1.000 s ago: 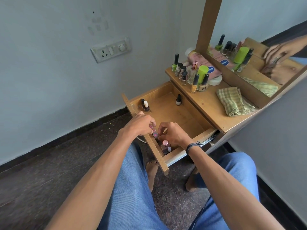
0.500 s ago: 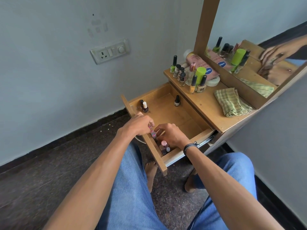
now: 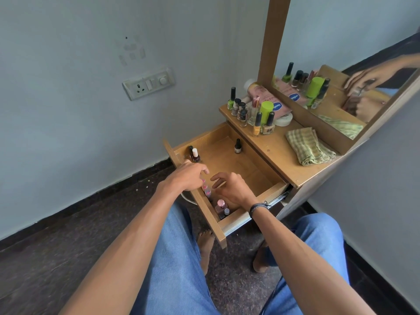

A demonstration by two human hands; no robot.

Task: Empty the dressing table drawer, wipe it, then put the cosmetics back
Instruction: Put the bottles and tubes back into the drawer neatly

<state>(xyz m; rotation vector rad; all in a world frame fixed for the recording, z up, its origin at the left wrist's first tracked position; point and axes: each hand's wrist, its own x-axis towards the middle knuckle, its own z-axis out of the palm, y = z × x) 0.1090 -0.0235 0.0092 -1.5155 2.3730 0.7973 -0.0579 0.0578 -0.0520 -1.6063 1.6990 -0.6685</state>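
Hovering over open drawer: right hand relaxed, grasping nothing; left hand fingertips at pink-capped bottles by front wall, grasp unclear.

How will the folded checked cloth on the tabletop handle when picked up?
The checked cloth lies in soft, uneven folds: probably floppy, likely to unfold when lifted. Looks thin, so likely light. Woven texture suggests it won't be slippery.

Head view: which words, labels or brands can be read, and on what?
"Vaseline": blue oval badge on the pink lotion bottle lying on the wooden dressing table top, partly covered.
Other print on that bottle: too blurred.
Labels on the small glass nail polish bottles: too small to read.
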